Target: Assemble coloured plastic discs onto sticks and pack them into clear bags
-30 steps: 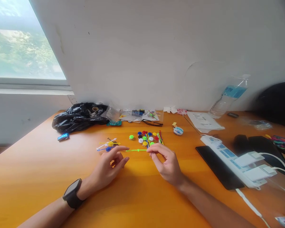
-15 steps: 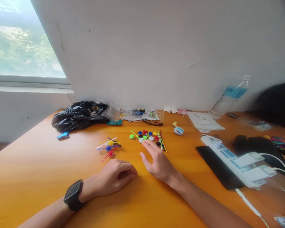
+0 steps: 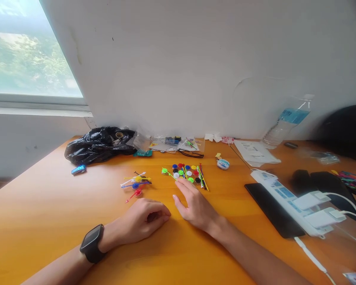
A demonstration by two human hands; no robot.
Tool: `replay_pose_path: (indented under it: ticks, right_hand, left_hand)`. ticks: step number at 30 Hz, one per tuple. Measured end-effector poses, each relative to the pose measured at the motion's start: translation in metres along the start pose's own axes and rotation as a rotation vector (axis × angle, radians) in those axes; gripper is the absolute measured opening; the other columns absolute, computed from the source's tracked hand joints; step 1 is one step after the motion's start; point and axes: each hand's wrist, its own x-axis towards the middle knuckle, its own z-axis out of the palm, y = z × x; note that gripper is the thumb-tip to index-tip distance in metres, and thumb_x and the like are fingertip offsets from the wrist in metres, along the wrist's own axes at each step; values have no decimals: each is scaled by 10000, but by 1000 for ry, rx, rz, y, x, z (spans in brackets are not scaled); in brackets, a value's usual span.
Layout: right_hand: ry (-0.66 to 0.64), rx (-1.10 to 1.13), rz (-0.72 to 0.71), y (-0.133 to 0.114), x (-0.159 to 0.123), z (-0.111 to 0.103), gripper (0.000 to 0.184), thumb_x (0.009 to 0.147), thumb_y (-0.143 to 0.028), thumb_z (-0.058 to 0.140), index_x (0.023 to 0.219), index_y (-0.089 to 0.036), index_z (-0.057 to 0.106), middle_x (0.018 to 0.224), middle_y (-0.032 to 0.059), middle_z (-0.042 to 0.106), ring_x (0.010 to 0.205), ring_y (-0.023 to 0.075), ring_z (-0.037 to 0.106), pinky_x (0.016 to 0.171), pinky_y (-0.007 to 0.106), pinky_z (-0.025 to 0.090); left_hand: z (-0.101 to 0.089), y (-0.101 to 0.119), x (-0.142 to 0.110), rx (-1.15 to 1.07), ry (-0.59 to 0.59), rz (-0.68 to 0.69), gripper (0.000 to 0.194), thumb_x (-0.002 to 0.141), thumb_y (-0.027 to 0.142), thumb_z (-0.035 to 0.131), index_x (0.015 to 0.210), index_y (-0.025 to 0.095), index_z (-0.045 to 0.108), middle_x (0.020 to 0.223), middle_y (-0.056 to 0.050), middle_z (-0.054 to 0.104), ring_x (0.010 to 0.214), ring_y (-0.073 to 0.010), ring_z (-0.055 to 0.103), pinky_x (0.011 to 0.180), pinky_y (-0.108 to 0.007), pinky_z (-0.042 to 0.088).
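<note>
My right hand reaches forward with its fingers stretched out and thumb apart. Its fingertips touch the near end of a light-green arrow-shaped stick, whose other end lies over a green round disc. Just beyond, several small coloured discs sit in rows beside a bunch of thin coloured sticks. My left hand, a black smartwatch on its wrist, rests curled on the table with nothing visible in it. Ahead of it are a yellow, a blue and a red disc with arrow sticks.
A black plastic bag and a blue packet lie at the back left. To the right are a round white-and-blue container, a black phone, a power strip with cables, and a plastic bottle.
The light-green arrow stick has shifted towards me and now crosses the green disc. My right hand has drawn slightly back and left. The left hand has stayed put.
</note>
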Motion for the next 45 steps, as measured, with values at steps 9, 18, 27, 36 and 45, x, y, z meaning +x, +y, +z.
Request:
replay_pose_path:
  ticks: [9, 18, 27, 36, 45]
  right_hand:
    - [-18, -8, 16, 4, -2, 5, 453, 1023, -230, 581, 1470, -158, 570, 1497, 193, 597, 1445, 337, 547, 1220, 530, 488]
    - [-36, -4, 27, -4, 0, -2, 179, 1024, -192, 569, 1174, -210, 663, 1161, 135, 699, 1151, 313, 674, 969, 475, 598]
    - [2, -112, -29, 2, -9, -22, 352, 1078, -158, 426, 753, -233, 537, 794, 59, 601, 762, 218, 568, 709, 372, 469]
    - [5, -259, -186, 9, -15, -31, 371, 956, -79, 505, 625, -234, 441, 640, 13, 491, 626, 181, 408, 617, 349, 289]
    - [41, 102, 60, -4, -12, -27, 412, 973, -204, 581, 607, -209, 391, 614, -28, 442, 586, 123, 394, 597, 297, 311]
  left_hand:
    - [2, -5, -1, -1, 8, -6, 222, 1041, 271, 548, 1010, 191, 753, 814, -32, 753, 668, -135, 640, 603, -235, 434]
    - [1, -4, 0, -13, 27, 5, 215, 1037, 269, 556, 1001, 196, 756, 820, -26, 750, 671, -133, 633, 612, -234, 448]
    - [-1, -5, -1, 33, 92, 6, 213, 1048, 267, 540, 975, 195, 726, 819, -33, 702, 692, -142, 604, 631, -252, 449]
    - [-1, -9, 0, 87, 197, 17, 402, 1035, 230, 569, 1435, 267, 552, 1339, -106, 638, 1103, -220, 662, 947, -350, 568]
    - [-1, -15, -6, 98, 135, 32, 555, 997, 220, 628, 1525, 291, 476, 1415, -91, 643, 1275, -248, 631, 1100, -410, 529]
